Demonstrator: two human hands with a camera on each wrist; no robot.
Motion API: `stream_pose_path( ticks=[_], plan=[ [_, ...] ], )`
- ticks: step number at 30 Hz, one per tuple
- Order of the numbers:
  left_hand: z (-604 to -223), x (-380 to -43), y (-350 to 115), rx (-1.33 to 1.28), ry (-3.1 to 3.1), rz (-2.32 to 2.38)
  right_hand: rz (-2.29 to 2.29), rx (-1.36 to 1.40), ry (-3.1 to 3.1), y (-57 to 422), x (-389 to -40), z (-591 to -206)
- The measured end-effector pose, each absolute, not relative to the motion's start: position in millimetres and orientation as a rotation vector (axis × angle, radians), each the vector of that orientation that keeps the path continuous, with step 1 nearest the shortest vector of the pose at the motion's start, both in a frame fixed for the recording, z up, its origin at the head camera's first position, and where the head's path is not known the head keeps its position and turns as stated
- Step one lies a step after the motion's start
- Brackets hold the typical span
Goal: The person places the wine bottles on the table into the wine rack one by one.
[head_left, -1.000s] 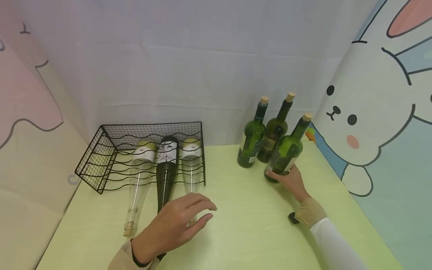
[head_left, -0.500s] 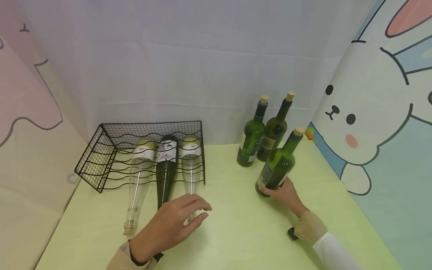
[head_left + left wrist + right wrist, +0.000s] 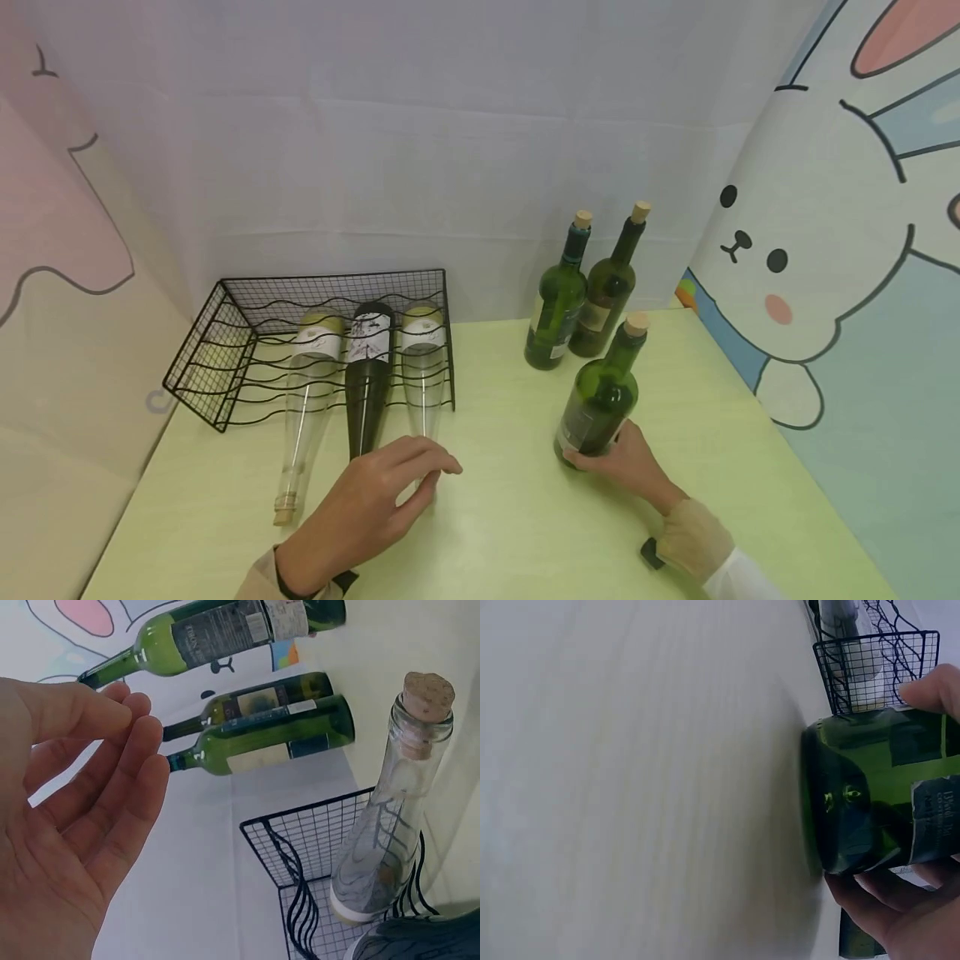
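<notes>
My right hand (image 3: 626,471) grips a corked green wine bottle (image 3: 600,396) low on its body, thumb on one side and fingers on the other. In the right wrist view the base of this bottle (image 3: 855,795) is close to the tabletop. My left hand (image 3: 367,504) holds nothing; its fingers are loosely bent over the neck end of a clear bottle (image 3: 424,375). That bottle lies in a black wire rack (image 3: 242,293) beside a dark bottle (image 3: 367,392) and another clear, corked bottle (image 3: 306,408). Two more corked green bottles (image 3: 557,308) stand upright at the back right.
The rack stands at the back left of the pale green tabletop (image 3: 510,533), its bottle necks sticking out toward the front. A white cloth wall (image 3: 390,183) rises behind, and a rabbit-print cloth (image 3: 847,275) borders the right side.
My right hand has brought the gripped bottle forward and left, away from the two standing ones. My left hand has shifted slightly left, its thumb and fingers drawing closer together.
</notes>
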State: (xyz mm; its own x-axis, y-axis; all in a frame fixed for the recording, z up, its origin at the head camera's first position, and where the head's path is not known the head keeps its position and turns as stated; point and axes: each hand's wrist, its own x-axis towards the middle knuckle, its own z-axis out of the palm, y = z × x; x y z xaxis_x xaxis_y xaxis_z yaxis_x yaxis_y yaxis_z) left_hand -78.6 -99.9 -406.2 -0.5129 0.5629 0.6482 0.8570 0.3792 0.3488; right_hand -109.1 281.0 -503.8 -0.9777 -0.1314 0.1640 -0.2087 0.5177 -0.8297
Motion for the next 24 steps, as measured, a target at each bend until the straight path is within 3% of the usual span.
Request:
stream_pose_path(
  ticks=[24],
  plan=[
    [-396,-82,-113,-1.232,-2.218,-0.969,0.952,0.336,-2.864,275,-127,-455]
  ],
)
